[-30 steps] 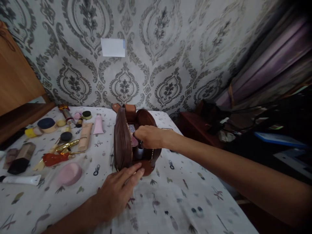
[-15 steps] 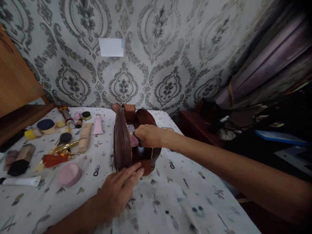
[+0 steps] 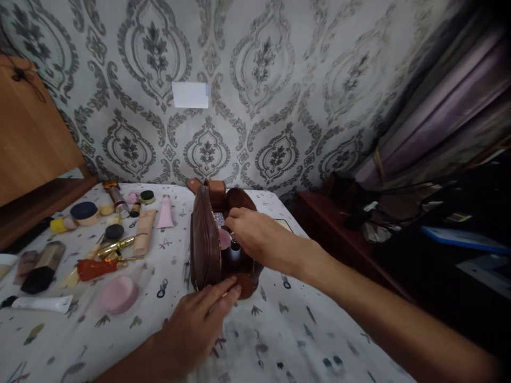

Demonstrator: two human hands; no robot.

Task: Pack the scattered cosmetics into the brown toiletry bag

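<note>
A brown leather cosmetic bag (image 3: 204, 244) stands unzipped on the patterned cloth. My left hand (image 3: 202, 316) grips its near end, with the fingers on a brown leather flap (image 3: 246, 286). Over the opening, my right hand (image 3: 253, 234) has its fingers curled together and dipping inside; what they hold, if anything, is hidden. Within the bag I see a pink round item (image 3: 224, 239), a glittery silver piece (image 3: 219, 218) and a small container with a pale body (image 3: 235, 253) below a dark top. The bag's far right side is partly covered by my right hand.
Several cosmetics lie to the left, among them a pink round case (image 3: 118, 294), a beige tube (image 3: 144, 232), a pink tube (image 3: 165, 211) and an orange item (image 3: 96, 269). A phone-like object (image 3: 284, 224) lies right of the bag. Patterned wallpaper (image 3: 263, 64) rises behind.
My right hand has shifted slightly at the opening, uncovering more of the small pale container. My left hand stays on the bag's near end. The whole view has tilted up a little.
</note>
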